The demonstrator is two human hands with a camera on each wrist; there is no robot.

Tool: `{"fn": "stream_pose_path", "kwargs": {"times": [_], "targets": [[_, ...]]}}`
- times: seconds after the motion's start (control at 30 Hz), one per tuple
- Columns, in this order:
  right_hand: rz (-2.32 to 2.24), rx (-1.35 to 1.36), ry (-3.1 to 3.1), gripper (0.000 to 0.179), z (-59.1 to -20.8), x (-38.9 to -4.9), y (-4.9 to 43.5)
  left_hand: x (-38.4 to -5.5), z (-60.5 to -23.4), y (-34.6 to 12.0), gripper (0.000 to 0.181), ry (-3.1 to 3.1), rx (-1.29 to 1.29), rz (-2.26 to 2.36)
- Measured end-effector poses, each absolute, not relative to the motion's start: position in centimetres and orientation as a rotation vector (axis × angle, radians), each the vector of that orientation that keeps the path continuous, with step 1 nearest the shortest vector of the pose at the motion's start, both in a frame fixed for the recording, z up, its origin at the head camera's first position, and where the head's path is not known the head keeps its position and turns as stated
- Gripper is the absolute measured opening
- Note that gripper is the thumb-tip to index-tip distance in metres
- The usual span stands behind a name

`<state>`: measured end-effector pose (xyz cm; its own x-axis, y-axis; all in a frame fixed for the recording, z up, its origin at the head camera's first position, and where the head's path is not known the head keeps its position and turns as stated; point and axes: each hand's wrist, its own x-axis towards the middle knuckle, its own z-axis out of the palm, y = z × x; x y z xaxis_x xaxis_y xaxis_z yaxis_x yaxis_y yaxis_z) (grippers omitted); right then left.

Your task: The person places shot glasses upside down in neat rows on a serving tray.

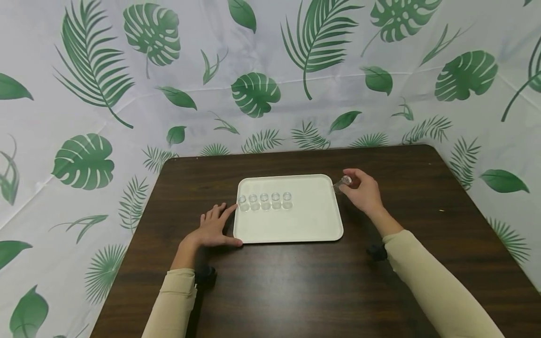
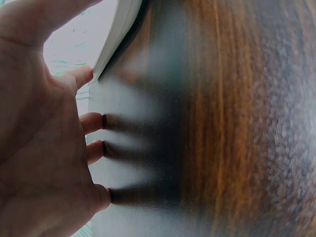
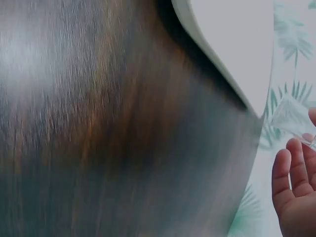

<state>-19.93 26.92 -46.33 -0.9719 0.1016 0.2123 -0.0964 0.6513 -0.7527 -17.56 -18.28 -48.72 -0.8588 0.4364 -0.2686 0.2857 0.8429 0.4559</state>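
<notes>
A cream rectangular tray [image 1: 313, 218] lies on the dark wooden table. Along its left half stands a row of several small clear glasses [image 1: 265, 203], side by side. Beside the tray's left edge, my left hand [image 1: 212, 231] is spread out, thumb at the front left corner and index fingertip at the rim; its other fingertips rest on the tabletop in the left wrist view. At the tray's far right corner, my right hand [image 1: 364, 191] pinches another small clear glass [image 3: 291, 116] between thumb and fingers. That glass is tilted, its wide end toward the tray.
The dark wood-grain table [image 1: 270, 286] stretches around the tray, with its far edge close to a white curtain [image 1: 203, 117] printed with green leaves. A dark wrist device [image 1: 376, 252] sits under the right sleeve's cuff, and a similar one [image 1: 205, 275] is under the left.
</notes>
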Motion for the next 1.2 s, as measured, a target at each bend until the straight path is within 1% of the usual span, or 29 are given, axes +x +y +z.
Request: {"fn": "stream_pose_path", "kwargs": {"times": [0.23, 0.37, 0.63, 0.9, 1.2], "targets": [[1.174, 0.214, -2.786, 0.043, -46.8, -19.2, 23.6, -17.6, -48.8, -18.2, 0.113, 2.645, 0.537, 0.587], [1.149, 0.274, -2.825, 0.043, -47.4, -19.0, 22.1, -17.5, -48.7, -18.2, 0.113, 2.648, 0.538, 0.586], [1.135, 0.304, -2.816, 0.042, -48.6, -19.3, 20.4, -17.6, -48.8, -18.3, 0.112, 2.654, 0.542, 0.588], [1.186, 0.325, -2.762, 0.043, -48.8, -19.5, 18.7, -17.6, -49.0, -18.3, 0.113, 2.658, 0.572, 0.619], [1.197, 0.326, -2.748, 0.041, -49.2, -19.7, 17.2, -17.4, -48.4, -18.1, 0.111, 2.656, 0.55, 0.586]]}}
